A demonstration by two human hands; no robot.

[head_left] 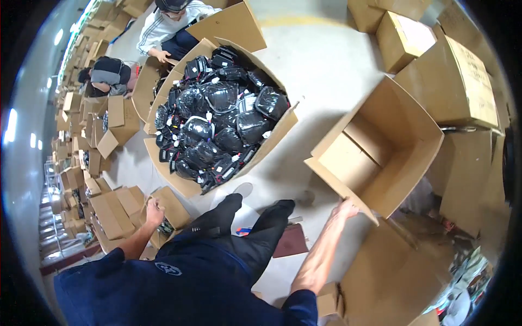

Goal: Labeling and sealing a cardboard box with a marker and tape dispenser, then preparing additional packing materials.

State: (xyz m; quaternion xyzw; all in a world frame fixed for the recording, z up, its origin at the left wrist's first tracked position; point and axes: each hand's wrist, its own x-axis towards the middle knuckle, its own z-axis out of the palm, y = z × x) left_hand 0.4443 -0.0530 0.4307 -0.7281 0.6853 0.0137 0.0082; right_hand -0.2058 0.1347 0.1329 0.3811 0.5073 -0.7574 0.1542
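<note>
My right hand [348, 208] is closed on the near flap of a large open cardboard box [401, 146], which stands tilted on my right. Its bare inner walls and bottom show. My left hand [155, 211] hangs at my left side with its fingers curled; I see nothing in it. Just beside that hand is a smaller cardboard box [169, 206]. In front of me a big open carton [277, 133] is heaped with black plastic-wrapped parts [220, 117] that have wires and small white connectors.
At the far left a person [176, 27] crouches by an open box, touching its edge; another person [111, 73] bends over farther left. Stacked cartons [443, 81] line the right. Many boxes [114, 209] crowd the left. A dark red flat object [291, 240] lies by my feet.
</note>
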